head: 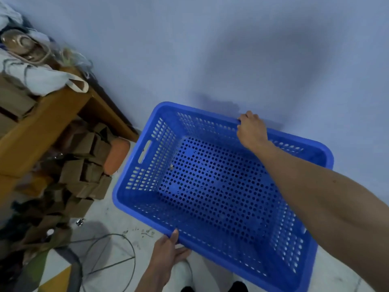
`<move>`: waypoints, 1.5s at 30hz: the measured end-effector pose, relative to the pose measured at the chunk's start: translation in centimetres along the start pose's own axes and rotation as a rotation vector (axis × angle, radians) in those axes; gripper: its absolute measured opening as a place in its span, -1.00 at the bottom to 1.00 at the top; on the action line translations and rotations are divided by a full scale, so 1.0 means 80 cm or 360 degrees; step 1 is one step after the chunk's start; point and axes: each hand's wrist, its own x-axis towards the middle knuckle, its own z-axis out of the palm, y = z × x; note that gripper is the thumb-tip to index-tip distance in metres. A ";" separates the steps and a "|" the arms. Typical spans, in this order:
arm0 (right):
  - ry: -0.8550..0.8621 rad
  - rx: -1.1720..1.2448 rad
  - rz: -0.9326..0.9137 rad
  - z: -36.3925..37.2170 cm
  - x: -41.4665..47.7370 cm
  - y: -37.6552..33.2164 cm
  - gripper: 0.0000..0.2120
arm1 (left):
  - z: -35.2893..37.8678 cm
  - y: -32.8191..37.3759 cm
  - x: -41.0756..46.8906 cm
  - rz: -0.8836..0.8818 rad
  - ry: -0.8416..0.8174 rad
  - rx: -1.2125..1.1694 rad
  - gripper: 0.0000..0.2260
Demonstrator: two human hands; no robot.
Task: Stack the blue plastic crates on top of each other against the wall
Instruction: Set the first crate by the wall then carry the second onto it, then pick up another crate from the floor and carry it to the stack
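Wall (210,49); crate (210,186) in both hands.

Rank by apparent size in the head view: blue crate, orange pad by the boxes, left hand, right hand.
1. blue crate, by far the largest.
2. orange pad.
3. left hand and right hand: look alike; the left sits nearer the camera, so no ranking between them.

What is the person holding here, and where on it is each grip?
A blue crate. The right hand clasps its far long rim, by the wall; the left hand holds the near long rim.
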 end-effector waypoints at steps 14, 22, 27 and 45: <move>-0.0108 -0.0073 0.0039 0.078 0.033 0.029 -0.72 | 0.022 0.010 0.062 -0.0021 -0.0037 0.0090 -0.80; -0.0522 -0.0183 0.0090 0.086 0.042 0.059 -0.47 | 0.040 0.019 0.059 -0.0021 -0.0047 0.0200 -0.84; -0.0525 -0.0123 -0.0100 0.073 -0.005 0.041 -0.34 | 0.042 0.023 0.043 0.0022 0.0021 0.0360 -0.78; -0.1018 0.0064 -0.0131 0.108 -0.342 -0.055 -0.11 | -0.007 0.113 0.066 0.1430 -0.0217 0.3104 -0.46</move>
